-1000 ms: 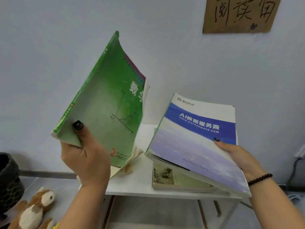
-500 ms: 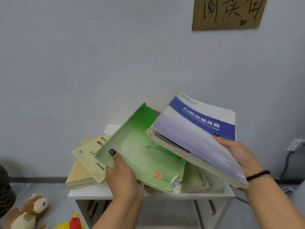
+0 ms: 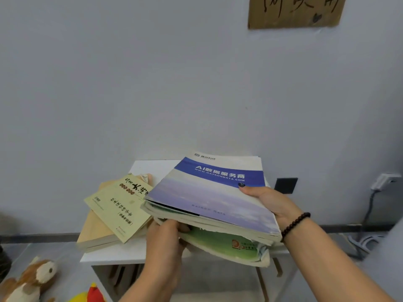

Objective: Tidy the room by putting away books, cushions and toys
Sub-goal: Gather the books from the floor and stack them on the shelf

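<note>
the blue book lies on top of a small pile at the right of the white worktop, its near edge lifted. under it sit a few thinner books, and lowest of all the green book, worn at the edges, sticks out towards the person past the worktop's front. the right hand grips the pile at its right side, thumb on the blue cover and the other fingers hidden below, so it is clamped on the pile. the left hand is at the pile's near left corner, its fingers curled in between the upper books and the green one, seemingly pinching that edge; just what they press on i cannot tell.

to the left, a yellow booklet rests slantwise on a tan book, both flat on the worktop and touching the pile's left edge. on the floor at lower left lie a brown and white plush dog and, nearer the middle, a yellow and red soft toy. a cardboard sign hangs on the wall above, and a plug with a cable sits at the right.

i'd judge the books step is in hand: the pile is being squared up. the next move calls for pushing the green book back until its edges line up, then gathering the two loose books on the left onto the same pile. the toys on the floor are not yet dealt with.
</note>
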### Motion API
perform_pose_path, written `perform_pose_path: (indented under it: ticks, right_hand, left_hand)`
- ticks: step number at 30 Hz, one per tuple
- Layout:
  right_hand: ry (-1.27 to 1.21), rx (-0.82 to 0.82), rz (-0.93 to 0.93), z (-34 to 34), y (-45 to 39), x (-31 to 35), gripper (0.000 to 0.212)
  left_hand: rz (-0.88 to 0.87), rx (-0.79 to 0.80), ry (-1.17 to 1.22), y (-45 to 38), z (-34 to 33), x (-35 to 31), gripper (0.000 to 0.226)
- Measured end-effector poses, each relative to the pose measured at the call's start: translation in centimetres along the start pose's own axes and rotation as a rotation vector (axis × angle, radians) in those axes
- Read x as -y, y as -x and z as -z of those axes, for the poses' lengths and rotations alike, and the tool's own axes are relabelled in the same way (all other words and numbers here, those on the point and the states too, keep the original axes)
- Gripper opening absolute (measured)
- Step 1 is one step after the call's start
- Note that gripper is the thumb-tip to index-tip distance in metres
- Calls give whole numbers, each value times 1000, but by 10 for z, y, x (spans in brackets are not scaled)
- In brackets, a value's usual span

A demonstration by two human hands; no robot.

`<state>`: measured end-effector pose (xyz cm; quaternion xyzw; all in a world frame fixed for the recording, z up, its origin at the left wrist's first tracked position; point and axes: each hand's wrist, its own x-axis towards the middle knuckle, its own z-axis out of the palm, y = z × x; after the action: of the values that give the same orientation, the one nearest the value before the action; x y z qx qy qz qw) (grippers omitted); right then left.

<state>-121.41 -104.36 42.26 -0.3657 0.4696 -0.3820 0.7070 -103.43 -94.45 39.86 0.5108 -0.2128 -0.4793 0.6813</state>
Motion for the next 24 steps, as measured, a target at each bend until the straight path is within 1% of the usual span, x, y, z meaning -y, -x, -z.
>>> perform_pose_path:
  ticks: [1, 2, 5, 7, 9, 11, 14, 15, 17, 19, 21, 24]
  right_hand:
    - [10, -9, -13, -1, -3, 0, 20]
    - [22, -18, -29, -1, -4, 1, 21]
    - [87, -33, -39, 0, -6, 0, 24]
    - [169, -49, -1, 1, -6, -1, 30]
    - [244, -46, 31, 3, -4, -2, 29]
    - [294, -14, 15, 4, -1, -2, 28]
    - [351, 20, -16, 7, 4, 1, 31]
    - [376, 26, -23, 8, 6, 0, 31]
    - [450, 43, -31, 11, 15, 0, 31]
    - [553, 81, -47, 16, 26, -2, 31]
    - [643, 134, -98, 20, 39, -3, 31]
    - [704, 216, -173, 24, 53, -1, 36]
  left_hand:
    - [30, 44, -7, -4, 7, -3, 26]
    - [58, 94, -20, -7, 13, -7, 25]
    - [177, 277, 13, -8, 32, -24, 40]
    - [267, 334, 91, -6, 41, -33, 41]
    - [291, 303, 106, -6, 43, -42, 39]
    - [282, 241, 58, -8, 41, -48, 31]
    - [270, 156, -141, -15, 34, -47, 9]
    - [269, 147, -210, -17, 33, -45, 6]
    - [270, 155, -292, -22, 32, -41, 14]
    - [274, 161, -316, -26, 33, -38, 19]
    - [280, 162, -313, -28, 34, -38, 19]
    - [304, 189, -294, -28, 34, -42, 14]
